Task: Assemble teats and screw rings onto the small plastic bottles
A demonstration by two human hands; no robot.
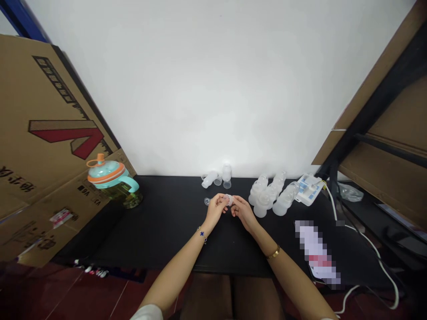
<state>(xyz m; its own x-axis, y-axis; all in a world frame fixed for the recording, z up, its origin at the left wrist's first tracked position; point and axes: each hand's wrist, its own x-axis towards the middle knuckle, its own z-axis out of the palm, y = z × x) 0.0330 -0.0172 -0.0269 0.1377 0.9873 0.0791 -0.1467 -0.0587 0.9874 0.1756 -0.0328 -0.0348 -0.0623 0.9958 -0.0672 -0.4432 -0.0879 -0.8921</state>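
Just above the middle of the black table, my left hand pinches a small whitish, translucent round plastic piece with a ring-like rim. Closed at the other side of the same piece are the fingertips of my right hand. Its exact kind is too small to make out, and my fingers cover part of it. Beside my left fingers lies a small clear plastic cap. Several frosted plastic bottles with domed tops stand in a group to the right of my right hand.
Against the wall are more translucent plastic pieces and an upright one. A teal and orange lidded jug stands left by a cardboard box. On the right are a white box, a blurred-out flat object and a white cable.
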